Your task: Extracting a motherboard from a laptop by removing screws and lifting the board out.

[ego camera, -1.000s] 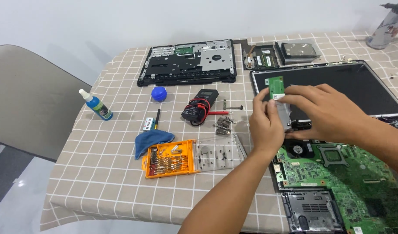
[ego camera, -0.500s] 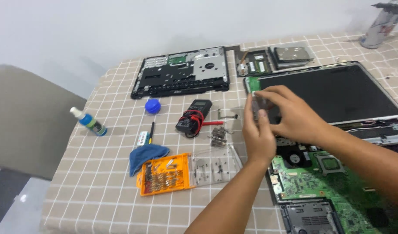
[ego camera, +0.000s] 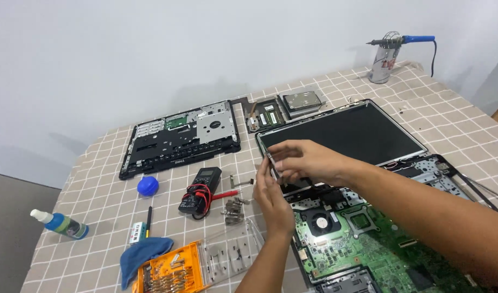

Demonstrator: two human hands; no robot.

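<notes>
My left hand (ego camera: 274, 196) and my right hand (ego camera: 308, 160) meet over the near left corner of the laptop screen panel (ego camera: 357, 130). Both pinch a small circuit card (ego camera: 271, 161) with a metal edge; only a thin silvery sliver shows between the fingers, the rest is hidden. Just below the hands lies the bare green motherboard (ego camera: 368, 244) with its round fan, in the open laptop base.
On the checked tablecloth: a black laptop bottom cover (ego camera: 184, 138), a multimeter (ego camera: 202, 182) with red leads, loose metal hinges (ego camera: 233, 209), an orange bit case (ego camera: 170, 271), a blue cloth (ego camera: 143, 252), a blue cap (ego camera: 148, 186), a spray bottle (ego camera: 61, 223), a hard drive (ego camera: 300, 101), a soldering iron stand (ego camera: 387, 51).
The card's green face showed above the fingers a second ago; now the hands have closed around it and it is nearly hidden. The camera view has shifted and widened.
</notes>
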